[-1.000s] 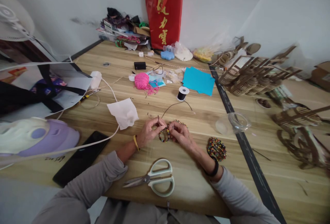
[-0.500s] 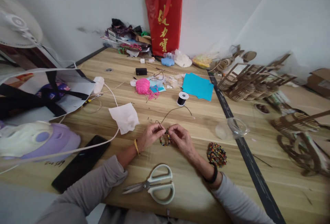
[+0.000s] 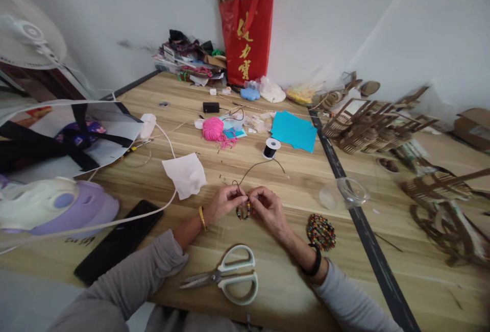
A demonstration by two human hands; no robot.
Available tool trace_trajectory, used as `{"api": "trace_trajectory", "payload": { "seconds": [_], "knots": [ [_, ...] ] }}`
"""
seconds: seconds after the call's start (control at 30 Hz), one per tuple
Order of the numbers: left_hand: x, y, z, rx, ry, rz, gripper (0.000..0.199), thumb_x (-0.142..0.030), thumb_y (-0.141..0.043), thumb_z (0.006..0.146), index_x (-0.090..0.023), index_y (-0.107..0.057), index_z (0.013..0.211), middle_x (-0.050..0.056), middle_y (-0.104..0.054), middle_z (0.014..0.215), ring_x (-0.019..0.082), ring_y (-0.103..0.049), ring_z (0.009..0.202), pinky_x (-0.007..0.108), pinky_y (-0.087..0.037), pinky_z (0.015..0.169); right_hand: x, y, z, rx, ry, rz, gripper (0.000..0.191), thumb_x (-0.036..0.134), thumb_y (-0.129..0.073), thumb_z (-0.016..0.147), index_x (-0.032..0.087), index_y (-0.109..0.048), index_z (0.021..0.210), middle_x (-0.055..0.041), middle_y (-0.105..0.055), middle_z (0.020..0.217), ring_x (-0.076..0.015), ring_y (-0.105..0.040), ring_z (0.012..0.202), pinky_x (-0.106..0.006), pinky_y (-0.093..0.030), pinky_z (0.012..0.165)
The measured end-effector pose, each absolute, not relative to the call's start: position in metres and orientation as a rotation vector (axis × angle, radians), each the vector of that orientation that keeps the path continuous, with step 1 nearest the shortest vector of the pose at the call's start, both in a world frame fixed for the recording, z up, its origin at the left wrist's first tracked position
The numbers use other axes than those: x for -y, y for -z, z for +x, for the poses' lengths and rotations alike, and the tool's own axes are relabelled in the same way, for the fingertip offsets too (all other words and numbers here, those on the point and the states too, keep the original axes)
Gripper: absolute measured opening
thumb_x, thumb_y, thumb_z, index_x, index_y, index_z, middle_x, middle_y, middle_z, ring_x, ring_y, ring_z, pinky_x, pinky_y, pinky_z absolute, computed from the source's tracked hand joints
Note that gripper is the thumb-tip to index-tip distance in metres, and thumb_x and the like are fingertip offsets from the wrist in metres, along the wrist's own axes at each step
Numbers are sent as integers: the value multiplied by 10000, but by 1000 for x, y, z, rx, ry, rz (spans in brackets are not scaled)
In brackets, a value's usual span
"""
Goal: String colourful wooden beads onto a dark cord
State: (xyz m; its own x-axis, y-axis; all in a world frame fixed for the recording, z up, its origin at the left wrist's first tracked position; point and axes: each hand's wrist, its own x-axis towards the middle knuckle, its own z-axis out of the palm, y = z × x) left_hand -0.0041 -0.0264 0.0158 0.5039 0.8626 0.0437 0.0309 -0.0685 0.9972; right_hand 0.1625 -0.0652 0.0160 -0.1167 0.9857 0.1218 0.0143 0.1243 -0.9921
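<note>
A small loop of coloured beads, a beaded bracelet, hangs between my two hands just over the table. My left hand pinches dark cord at the loop's upper left. On the other side, my right hand is closed in a pinch at the top of the loop; the fingertips hide the exact spot. Dark cord runs from my left fingers toward a spool of black cord. Nearer to me lie white-handled scissors, blades apart. Right of my right hand rests a heap of multicoloured beads.
Left are a white paper, a black phone, a white cable and a purple-white appliance. Pink yarn and blue sheets lie farther back. A clear cup and brown woven baskets stand right. A red bag leans at the wall.
Both hands stay close together at the bracelet, with small finger movements. The loop looks slightly narrower and turned. The whole view has shifted a little.
</note>
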Motion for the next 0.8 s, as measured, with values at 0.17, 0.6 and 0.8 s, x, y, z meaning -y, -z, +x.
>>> {"api": "trace_trajectory", "payload": {
  "seconds": [0.17,0.6,0.8],
  "knots": [
    [25,-16,-4,-781,-783,1451,308,-407,-655,760,-112,-567,735,10,-593,633,103,-552,587,227,-462,580,65,-14,163,1383,-1135,-1086,260,440,-605,821,184,-568,794,-28,-561,753,-127,-496,635,-243,-430,554],
    [24,-13,-9,-708,-655,1498,274,-379,-606,811,-115,-573,743,29,-635,653,117,-597,612,234,-480,606,67,-13,163,1416,-1185,-1020,285,472,-539,866,195,-509,805,-29,-558,786,-120,-485,609,-245,-407,544],
    [23,-15,-10,-756,-684,1672,273,-364,-580,831,-117,-581,712,27,-598,650,109,-547,613,223,-444,597,65,-7,168,1573,-1118,-1014,280,465,-465,908,202,-483,813,-10,-511,751,-135,-471,663,-259,-403,613]
  ]
}}
